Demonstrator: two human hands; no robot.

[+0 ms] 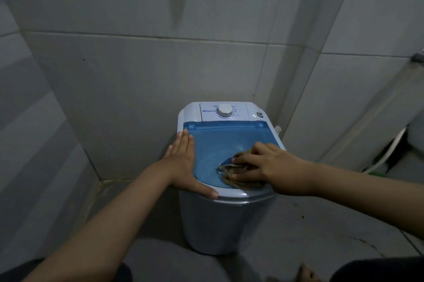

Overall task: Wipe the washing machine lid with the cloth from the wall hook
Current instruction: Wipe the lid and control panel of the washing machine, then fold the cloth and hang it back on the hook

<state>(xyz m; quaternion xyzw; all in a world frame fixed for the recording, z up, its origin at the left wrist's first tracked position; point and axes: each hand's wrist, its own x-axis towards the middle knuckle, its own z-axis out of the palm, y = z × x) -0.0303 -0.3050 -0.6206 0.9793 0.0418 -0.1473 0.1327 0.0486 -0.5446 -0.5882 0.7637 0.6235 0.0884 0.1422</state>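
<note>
A small white washing machine (213,219) stands in a tiled corner, topped by a translucent blue lid (220,142). My left hand (185,162) lies flat on the lid's left edge, fingers together and thumb along the front rim. My right hand (270,167) presses a crumpled brownish cloth (238,182) onto the front right part of the lid, with the fingers spread over it. Most of the cloth is hidden under that hand.
A white control panel with a round dial (224,111) sits behind the lid. Grey tiled walls (137,64) close in behind and to the left. A white hose (390,151) hangs at the right wall. A bare foot (309,273) shows at the bottom.
</note>
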